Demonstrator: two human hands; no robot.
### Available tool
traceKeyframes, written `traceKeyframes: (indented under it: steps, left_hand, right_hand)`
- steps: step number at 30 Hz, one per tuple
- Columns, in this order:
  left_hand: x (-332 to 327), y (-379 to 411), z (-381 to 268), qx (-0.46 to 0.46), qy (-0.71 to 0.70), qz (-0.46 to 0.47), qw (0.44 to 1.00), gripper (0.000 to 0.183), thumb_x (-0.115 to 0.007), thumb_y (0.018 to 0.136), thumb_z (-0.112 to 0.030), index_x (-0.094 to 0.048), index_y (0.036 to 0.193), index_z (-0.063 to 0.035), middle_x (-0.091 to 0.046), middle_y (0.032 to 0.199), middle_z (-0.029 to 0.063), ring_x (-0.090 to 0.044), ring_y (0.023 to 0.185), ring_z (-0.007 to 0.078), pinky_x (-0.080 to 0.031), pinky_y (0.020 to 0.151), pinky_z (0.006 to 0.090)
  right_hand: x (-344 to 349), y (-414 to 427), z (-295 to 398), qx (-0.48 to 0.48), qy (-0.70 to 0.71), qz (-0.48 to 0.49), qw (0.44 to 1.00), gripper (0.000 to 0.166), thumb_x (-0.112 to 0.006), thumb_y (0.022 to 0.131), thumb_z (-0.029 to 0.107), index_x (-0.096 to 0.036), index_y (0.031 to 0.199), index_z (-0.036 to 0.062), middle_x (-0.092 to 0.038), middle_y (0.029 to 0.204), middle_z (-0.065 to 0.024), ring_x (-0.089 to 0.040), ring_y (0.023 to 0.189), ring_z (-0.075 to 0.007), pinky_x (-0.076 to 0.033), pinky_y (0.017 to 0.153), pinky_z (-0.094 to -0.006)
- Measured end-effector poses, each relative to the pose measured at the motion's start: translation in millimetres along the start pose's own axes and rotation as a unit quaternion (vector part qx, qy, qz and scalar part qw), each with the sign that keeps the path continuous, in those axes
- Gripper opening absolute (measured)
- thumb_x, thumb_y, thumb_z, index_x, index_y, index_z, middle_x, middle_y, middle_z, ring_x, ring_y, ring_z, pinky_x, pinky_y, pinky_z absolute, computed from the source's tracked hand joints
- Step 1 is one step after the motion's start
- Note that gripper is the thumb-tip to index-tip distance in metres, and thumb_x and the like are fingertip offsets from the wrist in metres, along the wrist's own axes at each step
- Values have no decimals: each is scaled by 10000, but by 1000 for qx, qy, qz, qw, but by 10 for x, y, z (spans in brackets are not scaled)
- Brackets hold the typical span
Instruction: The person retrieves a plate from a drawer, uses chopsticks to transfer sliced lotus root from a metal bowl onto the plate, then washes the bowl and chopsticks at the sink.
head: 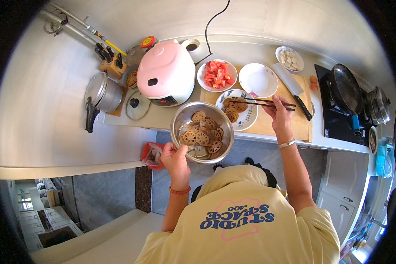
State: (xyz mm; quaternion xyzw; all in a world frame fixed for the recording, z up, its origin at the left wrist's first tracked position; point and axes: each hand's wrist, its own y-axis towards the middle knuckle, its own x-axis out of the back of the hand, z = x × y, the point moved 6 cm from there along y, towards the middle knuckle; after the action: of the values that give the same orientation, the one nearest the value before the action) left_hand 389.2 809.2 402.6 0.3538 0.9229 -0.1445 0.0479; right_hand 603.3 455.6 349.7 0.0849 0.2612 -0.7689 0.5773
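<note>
My left hand (176,161) grips the near-left rim of a stainless steel bowl (228,138), tilted before the counter's edge. Braised-looking lotus root slices (202,138) lie in the bowl with a little liquid. In my right hand (280,114) is a pair of dark chopsticks (267,103), their tips at lotus root slices (239,105) on a patterned white plate (249,119). That plate rests on a wooden cutting board (277,128). Behind it stand a bowl of cut tomatoes (217,75) and a white bowl (258,80) with no food in it.
A cleaver (292,84) lies on the board's right side. Beyond are a bowl of white cubes (289,59), eggs (313,82) and a frying pan (346,87) on the hob. A pink rice cooker (165,72), glass lid (137,105) and pressure cooker (105,92) stand left.
</note>
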Motion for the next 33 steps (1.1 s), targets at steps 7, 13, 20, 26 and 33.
traceKeyframes:
  steps: [7,13,20,26,33]
  left_hand:
    - [0,-38,-15,4,-16,-4,1000,184,-629,748,104,-534,733,-52,-579,735,-18,-490,629,44,-394,552,202]
    - [-74,-63,-23,-6,-22,34,999,164,-649,766,88,-564,771,-52,-601,733,-6,-514,575,53,-408,498,202]
    - [-193,-78,-16,-23,-7,48,999,177,-620,757,116,-551,766,-47,-598,764,-11,-519,658,61,-446,625,225]
    - [-171,-79,11,-50,-22,41,998,174,-626,745,114,-555,761,-44,-597,770,-15,-513,673,55,-437,643,226]
    - [-409,-205,-134,-53,-23,48,997,203,-623,762,109,-512,729,-58,-543,718,-48,-441,635,19,-365,572,196]
  right_hand:
    - [-93,-196,171,32,7,9,999,225,-693,925,211,-625,1010,14,-698,891,-137,-704,689,-212,-623,607,-308]
    - [-487,-738,310,-13,-117,139,983,264,-633,965,244,-637,1075,4,-705,923,-152,-704,662,-195,-606,555,-289]
    - [-629,-819,127,-28,-150,176,973,309,-596,983,235,-651,1145,-23,-699,937,-140,-694,640,-167,-600,533,-263]
    - [-648,-1028,354,25,-178,167,970,304,-591,987,232,-652,1166,-5,-695,981,-148,-689,645,-165,-592,530,-255]
    - [-584,-972,46,6,-147,142,979,300,-595,988,234,-656,1175,7,-678,944,-123,-672,644,-160,-591,535,-260]
